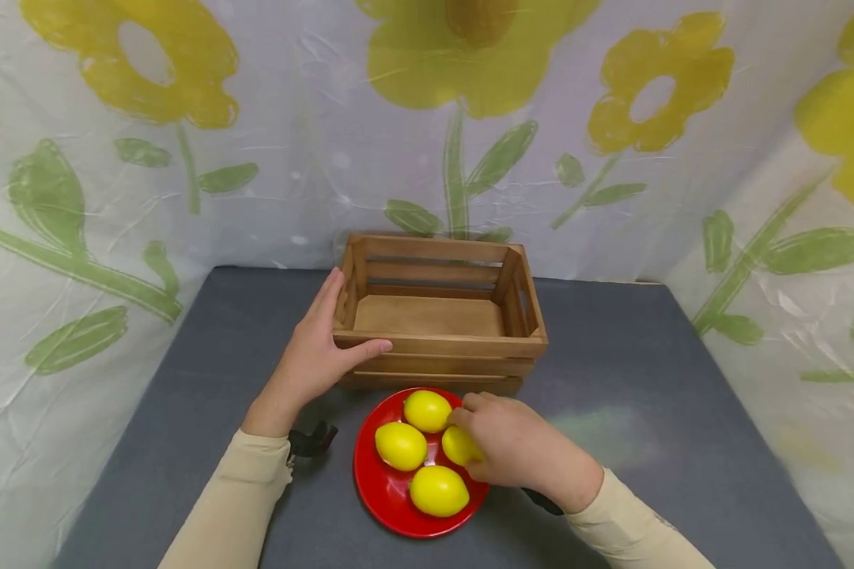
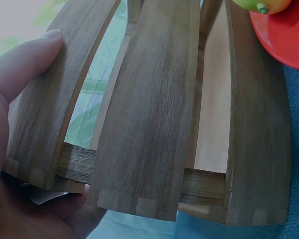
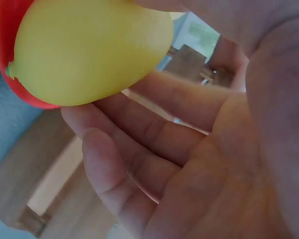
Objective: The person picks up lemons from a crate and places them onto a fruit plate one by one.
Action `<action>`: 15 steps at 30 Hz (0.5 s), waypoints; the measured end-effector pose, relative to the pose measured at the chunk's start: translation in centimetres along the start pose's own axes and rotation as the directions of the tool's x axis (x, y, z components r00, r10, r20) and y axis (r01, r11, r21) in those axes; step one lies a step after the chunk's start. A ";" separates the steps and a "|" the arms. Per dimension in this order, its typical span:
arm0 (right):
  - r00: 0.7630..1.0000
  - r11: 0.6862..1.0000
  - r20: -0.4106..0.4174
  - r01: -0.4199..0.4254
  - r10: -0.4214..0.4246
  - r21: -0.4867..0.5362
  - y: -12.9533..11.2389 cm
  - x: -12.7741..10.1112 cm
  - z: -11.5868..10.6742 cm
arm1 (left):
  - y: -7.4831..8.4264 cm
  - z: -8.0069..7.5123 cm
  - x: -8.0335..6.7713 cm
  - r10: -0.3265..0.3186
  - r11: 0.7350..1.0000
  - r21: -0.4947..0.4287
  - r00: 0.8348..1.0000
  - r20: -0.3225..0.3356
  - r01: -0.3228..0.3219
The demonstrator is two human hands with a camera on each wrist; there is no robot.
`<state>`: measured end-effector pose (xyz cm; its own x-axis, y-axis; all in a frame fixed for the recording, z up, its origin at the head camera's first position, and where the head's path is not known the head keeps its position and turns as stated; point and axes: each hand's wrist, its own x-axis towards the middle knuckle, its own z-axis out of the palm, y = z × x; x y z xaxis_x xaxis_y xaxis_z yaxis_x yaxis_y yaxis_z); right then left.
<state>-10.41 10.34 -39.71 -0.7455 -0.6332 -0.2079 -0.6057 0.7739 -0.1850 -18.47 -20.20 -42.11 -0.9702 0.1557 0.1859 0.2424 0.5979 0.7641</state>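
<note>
A slatted wooden crate (image 1: 434,345) stands with its opening upward, and only its bare floor shows inside. My left hand (image 1: 318,348) grips its front left corner, thumb along the front top slat and fingers down the left side. In the left wrist view the thumb (image 2: 32,62) lies on the outer slat. Just in front of the crate is a red plate (image 1: 384,506) bearing several yellow lemons. My right hand (image 1: 515,442) holds the lemon (image 1: 459,446) on the plate's right side, thumb and fingertips around it. That lemon (image 3: 89,50) fills the upper part of the right wrist view.
Other lemons lie close by on the plate: one at the back (image 1: 428,411), one at the left (image 1: 401,446), one at the front (image 1: 439,491). A dark grey table (image 1: 633,379) bears everything. Behind it hangs a flower-painted curtain (image 1: 313,158).
</note>
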 end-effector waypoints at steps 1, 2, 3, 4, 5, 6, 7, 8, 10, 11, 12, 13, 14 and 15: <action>1.000 1.000 -0.005 0.000 0.000 -0.002 0.0 0.1 0.2 | 0.0 -0.1 0.0 -0.002 1.000 0.000 1.000 0.001 0.002; 1.000 1.000 -0.011 0.001 -0.001 -0.001 0.0 0.2 0.5 | -0.1 -0.1 -0.1 -0.003 1.000 0.002 1.000 0.002 0.003; 1.000 1.000 -0.020 0.003 -0.003 0.002 0.0 0.4 0.7 | -0.1 -0.2 0.0 -0.004 1.000 0.004 1.000 0.003 0.004; 1.000 1.000 -0.031 0.004 -0.004 0.010 0.0 0.5 0.9 | -0.2 -0.3 0.0 -0.006 1.000 0.008 1.000 0.004 0.006; 0.999 1.000 -0.044 0.007 -0.006 0.017 0.0 0.7 1.1 | -0.2 -0.4 0.1 -0.006 1.000 0.012 1.000 0.004 0.006; 0.998 1.000 -0.058 0.012 -0.010 0.023 0.0 0.8 1.3 | -0.2 -0.5 0.2 -0.005 1.000 0.018 1.000 0.002 0.005; 0.997 1.000 -0.071 0.016 -0.014 0.025 0.0 1.0 1.5 | -0.3 -0.5 0.2 -0.004 1.000 0.021 1.000 0.001 0.004; 0.997 0.999 -0.081 0.019 -0.016 0.027 0.0 1.1 1.8 | -0.4 -0.5 0.2 -0.005 1.000 0.025 1.000 0.001 0.005; 0.996 0.999 -0.087 0.019 -0.015 0.038 -0.1 1.1 2.3 | -0.6 -0.3 0.1 -0.013 0.999 0.029 1.000 0.006 0.012; 0.996 0.999 -0.087 0.019 -0.015 0.039 -0.1 1.1 2.5 | -0.8 -0.2 -0.1 -0.017 0.999 0.032 1.000 0.011 0.016; 0.996 0.999 -0.085 0.018 -0.014 0.043 -0.1 1.0 2.8 | -1.0 -0.1 -0.2 -0.023 0.999 0.033 1.000 0.018 0.023; 0.996 0.999 -0.083 0.017 -0.013 0.044 -0.1 1.0 3.1 | -1.2 -0.2 -0.4 -0.032 0.999 0.031 0.999 0.027 0.031; 0.996 0.999 -0.083 0.017 -0.013 0.047 -0.2 0.9 3.4 | -1.3 -0.2 -0.7 -0.042 0.999 0.030 0.998 0.037 0.041; 0.996 0.999 -0.087 0.018 -0.013 0.050 -0.1 0.8 3.6 | -1.5 -0.3 -0.9 -0.050 0.998 0.030 0.998 0.044 0.048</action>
<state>-9.93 9.67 -43.36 -0.7587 -0.6401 -0.1211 -0.6043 0.7610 -0.2360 -17.98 -21.46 -43.25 -0.9797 0.1600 0.1206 0.1954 0.6281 0.7532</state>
